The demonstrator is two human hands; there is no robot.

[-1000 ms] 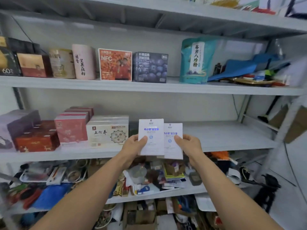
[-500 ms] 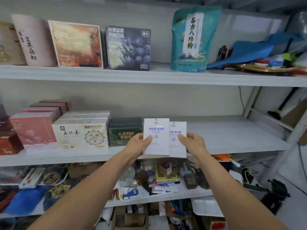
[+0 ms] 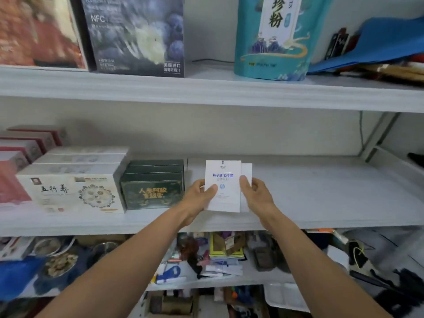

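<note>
Both hands are up at the middle shelf [image 3: 321,193] with a pair of white boxes between them. The left hand [image 3: 197,198] pinches the front box [image 3: 223,180] from 9 o'clock, thumb flat on its printed face and fingers curled out of sight behind. The right hand [image 3: 257,198] comes in from 3 o'clock, its thumb lying across the seam where the back box [image 3: 247,171] peeks out. It looks like that hand has the back one, with its fingers wrapped behind too.

Both boxes stand upright, long axis running 12 to 6, faces square to the camera. The back box is tucked behind the front one and shows only a strip at 3 o'clock. Their lower edges sit just above the shelf's front lip, and I can't tell if they touch the board yet.

Here's what the next move hangs on. The green box [image 3: 152,191] stands at 9 o'clock from the left hand, just beside its knuckles. The bare board runs off toward 3 o'clock and back toward 12. So I'd say the landing spot is straight ahead, next to the green box.

The left hand is the nearer one to that neighbour and will be the one squeezed for room. The right hand has all the space on its side. I'd look for a push toward 12 with the pair kept upright.
</note>
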